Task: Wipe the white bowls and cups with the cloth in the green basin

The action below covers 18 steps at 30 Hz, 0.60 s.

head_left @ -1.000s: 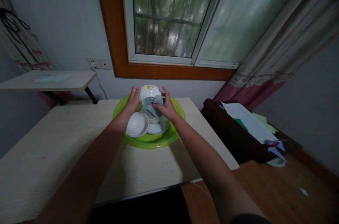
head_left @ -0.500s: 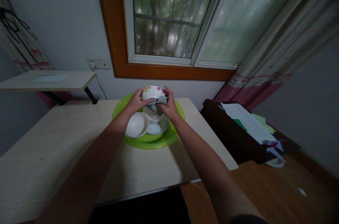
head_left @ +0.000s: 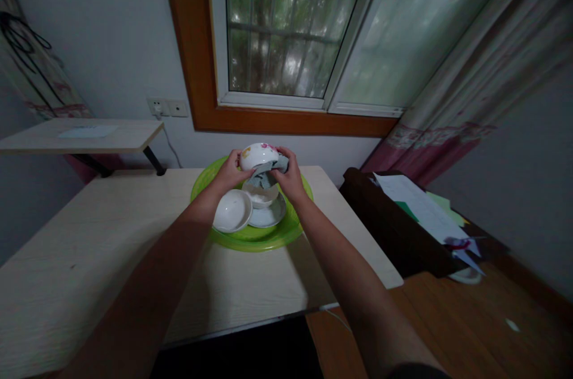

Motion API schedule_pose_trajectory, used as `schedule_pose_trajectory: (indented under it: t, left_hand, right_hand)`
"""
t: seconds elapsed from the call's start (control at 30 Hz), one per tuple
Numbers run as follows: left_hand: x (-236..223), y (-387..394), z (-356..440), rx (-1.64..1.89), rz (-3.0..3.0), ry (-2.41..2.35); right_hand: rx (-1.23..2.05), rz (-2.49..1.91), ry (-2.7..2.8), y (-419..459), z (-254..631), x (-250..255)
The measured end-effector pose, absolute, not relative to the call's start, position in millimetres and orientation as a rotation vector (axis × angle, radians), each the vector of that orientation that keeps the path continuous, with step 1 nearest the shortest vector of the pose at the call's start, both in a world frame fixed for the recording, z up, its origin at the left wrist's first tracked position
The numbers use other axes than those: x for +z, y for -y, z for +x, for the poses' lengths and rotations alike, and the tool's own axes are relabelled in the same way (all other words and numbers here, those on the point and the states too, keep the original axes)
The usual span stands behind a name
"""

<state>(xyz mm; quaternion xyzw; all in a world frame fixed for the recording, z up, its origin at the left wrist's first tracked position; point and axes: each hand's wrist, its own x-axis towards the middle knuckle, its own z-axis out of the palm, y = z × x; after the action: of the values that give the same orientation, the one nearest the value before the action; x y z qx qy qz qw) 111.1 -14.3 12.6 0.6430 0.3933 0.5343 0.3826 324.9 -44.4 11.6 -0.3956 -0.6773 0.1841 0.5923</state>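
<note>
1. The left hand (head_left: 230, 172) grasps the left side of a floral-patterned white bowl (head_left: 257, 156) at the centre of the frame.
2. The right hand (head_left: 290, 176) clasps a grey cloth (head_left: 263, 177) against the bowl's right side.
3. Just below, a white bowl (head_left: 233, 210) and a white saucer (head_left: 269, 216) sit in a green basin (head_left: 250, 245).
4. A pale wooden table (head_left: 111, 230) spreads to the lower left.

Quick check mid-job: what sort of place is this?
Probably a room in a home, perhaps a study or bedroom, though that isn't certain. A long pink-banded curtain hangs beside the window, and the pale desk carries a small raised shelf.
</note>
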Motion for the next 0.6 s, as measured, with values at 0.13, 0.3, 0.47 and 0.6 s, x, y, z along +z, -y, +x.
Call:
schedule_pose_trajectory:
  t: [0.13, 0.3, 0.47, 0.6]
  left_hand:
    - [13.7, 15.4, 112.0, 1.345, 1.648, -1.010]
    - [10.9, 17.8, 113.1, 1.298, 1.698, -1.006]
    - [9.4, 15.6, 114.3, 1.292, 1.664, -1.009]
    - [5.9, 11.6, 113.7, 1.306, 1.667, -1.026]
  right_hand:
    - [0.426, -0.956, 1.522, 43.3, 328.2, 11.4]
    - [0.433, -1.037, 1.430, 43.4, 330.5, 11.1]
    - [0.176, -1.069, 1.395, 44.6, 329.4, 12.4]
    - [-0.148, -1.174, 1.405, 47.8, 328.8, 15.7]
